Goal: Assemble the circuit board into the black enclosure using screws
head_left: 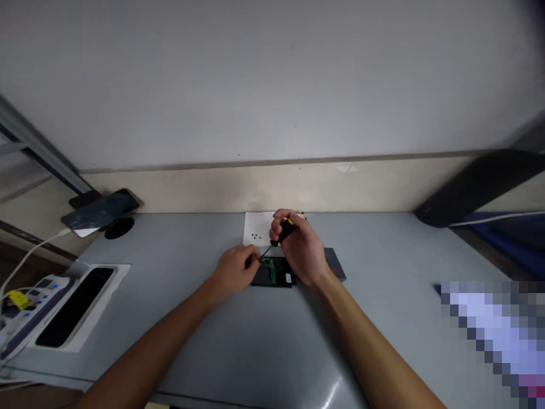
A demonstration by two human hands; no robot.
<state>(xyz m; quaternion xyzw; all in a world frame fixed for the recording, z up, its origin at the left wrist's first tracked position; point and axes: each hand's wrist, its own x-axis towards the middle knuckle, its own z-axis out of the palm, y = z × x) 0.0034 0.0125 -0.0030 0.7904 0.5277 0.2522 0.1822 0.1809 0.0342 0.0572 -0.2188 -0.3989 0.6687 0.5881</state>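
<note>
My right hand (304, 250) is wrapped round a screwdriver (286, 229) with a black and yellow handle. Its thin shaft slants down and left to the upper edge of a green circuit board (272, 267) in a flat black device (283, 279). My left hand (238, 267) is closed in a pinch at the device's upper left corner, beside the screwdriver's tip; what its fingertips grip is too small to make out. Behind the hands lies a white sheet of paper (253, 221) with several tiny dark screws (255, 236). A dark grey flat panel (335, 264) sits partly hidden behind my right hand.
On the left are a phone (102, 213) on a stand, a long black-topped device (76, 307) on white paper, and a power strip (36, 307) with cables. A dark cylinder (481, 184) leans at the back right. A pixelated screen (498, 335) is at right.
</note>
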